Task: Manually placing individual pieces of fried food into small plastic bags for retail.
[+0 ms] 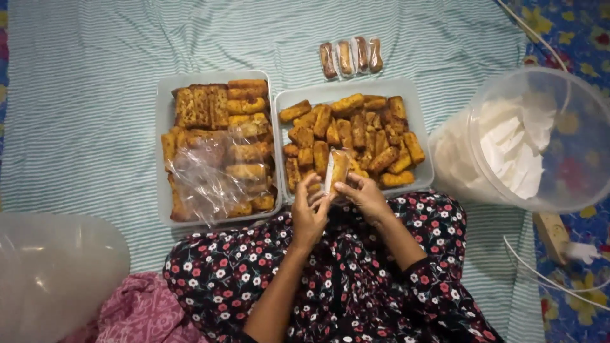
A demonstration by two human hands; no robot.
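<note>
Two hands are meeting on one piece: I am watching the left hand (309, 213) and the right hand (365, 197) both pinching a single golden fried roll (337, 168) that is sitting partly inside a small clear wrapper, held upright just above the near rim of the right tray (416, 101). Both hands are clenched on it, fingertips at its lower end, nothing released. Judging the risks from here: the film is looking thin and slippery, so the roll could be sliding back out if the pinch loosens, dropping onto the flowered lap directly beneath the grip; squeezing harder could be crumbling the crust or splitting the wrapper. Oil on the fingers would be making either slip likelier. Counting outward from the grip: two white trays, the right one just beyond the fingers holding roughly two dozen loose rolls, too heaped for me to be exact; the left tray (166, 89), to the left of the grip, carrying flat slabs and rolls under a loose sheet of clear plastic (203, 171), its count hidden. Four wrapped pieces (351, 57) are lying in a row well beyond the grip, past the right tray. One clear tub (540, 136) of white wrappers is standing far to the right.
</note>
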